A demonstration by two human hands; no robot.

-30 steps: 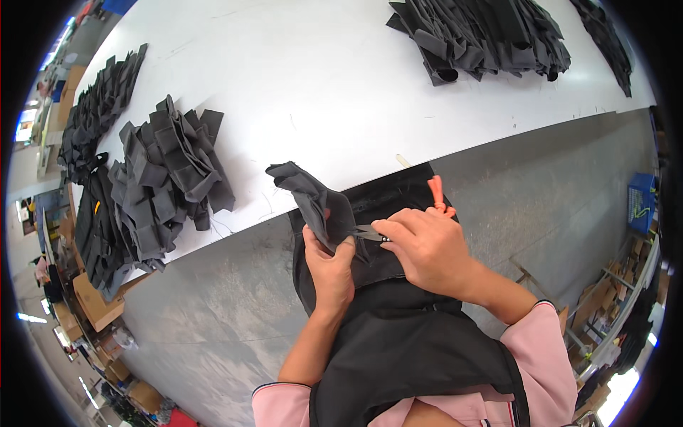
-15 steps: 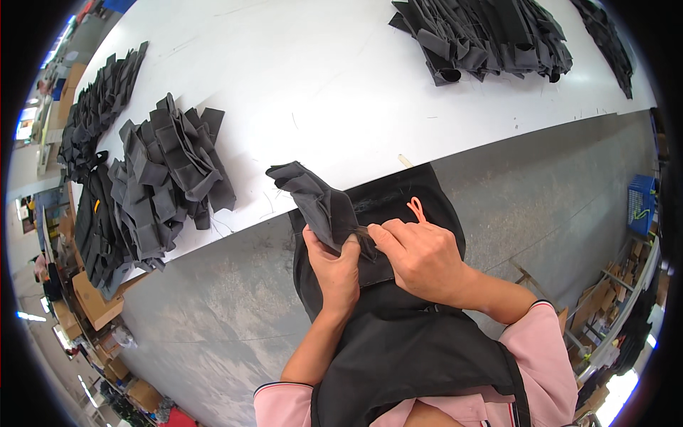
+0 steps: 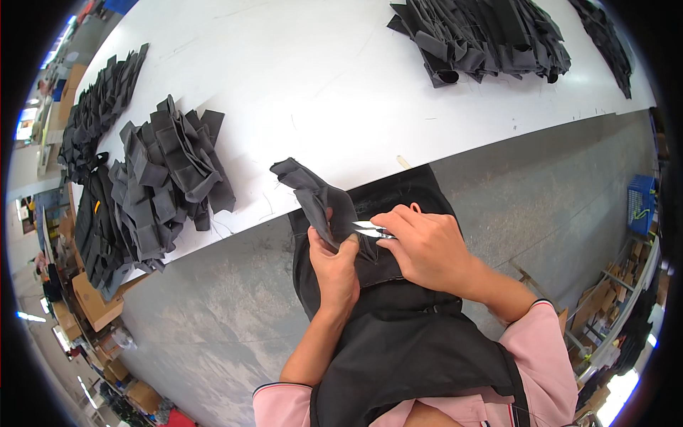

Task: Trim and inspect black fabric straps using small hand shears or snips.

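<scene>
Left hand (image 3: 335,272) pinched around dark grey fabric piece (image 3: 342,208), far end beyond the fingers, over desk (image 3: 341,99) edge. Right hand (image 3: 430,249) curled round snips (image 3: 370,228), tips at fabric.

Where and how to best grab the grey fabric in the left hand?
Grey fabric: probably by its free upper-left end, coming from the white table. That end juts out loose; the left hand pinches the lower part, with snips near the right edge.
</scene>
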